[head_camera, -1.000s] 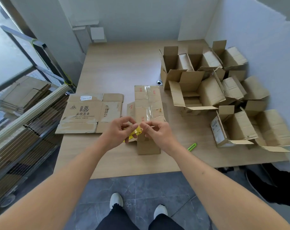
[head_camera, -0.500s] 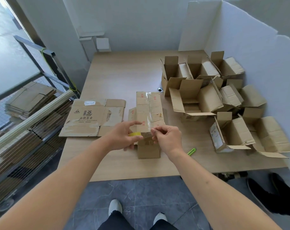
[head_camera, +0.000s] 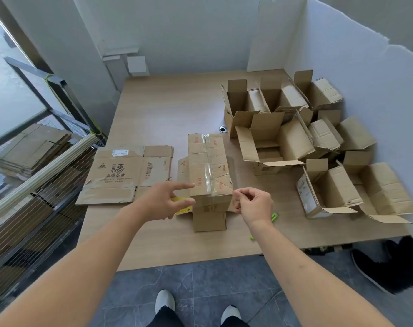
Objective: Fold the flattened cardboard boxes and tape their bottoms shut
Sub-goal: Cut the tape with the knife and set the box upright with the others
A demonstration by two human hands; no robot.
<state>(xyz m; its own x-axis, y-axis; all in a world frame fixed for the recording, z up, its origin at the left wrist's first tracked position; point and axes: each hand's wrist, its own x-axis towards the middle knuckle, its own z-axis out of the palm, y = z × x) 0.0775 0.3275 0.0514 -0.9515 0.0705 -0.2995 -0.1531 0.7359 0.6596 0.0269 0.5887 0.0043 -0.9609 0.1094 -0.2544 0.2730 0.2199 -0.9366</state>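
A folded cardboard box [head_camera: 209, 166] stands bottom-up on the table [head_camera: 158, 114], with clear tape [head_camera: 209, 178] running along its seam and down the near face. My left hand [head_camera: 163, 201] hovers at the box's left near corner, fingers spread, index finger touching the edge. Just under that hand a yellow tape roll [head_camera: 183, 206] lies on the table. My right hand [head_camera: 253, 204] is at the right near corner, thumb and forefinger pinched together, apparently on the clear tape's end, which is hard to see. A flattened printed box [head_camera: 120, 175] lies to the left.
Several folded open boxes [head_camera: 295, 138] crowd the table's right side against a white partition. A green cutter [head_camera: 274, 217] lies behind my right wrist. More flat cardboard [head_camera: 33, 147] is stacked on a metal rack at the left. My shoes show on the grey floor.
My left hand has let go of the yellow tape roll and opened. My right hand has moved right, from the box's near top edge to its right corner. The camera tilted up.
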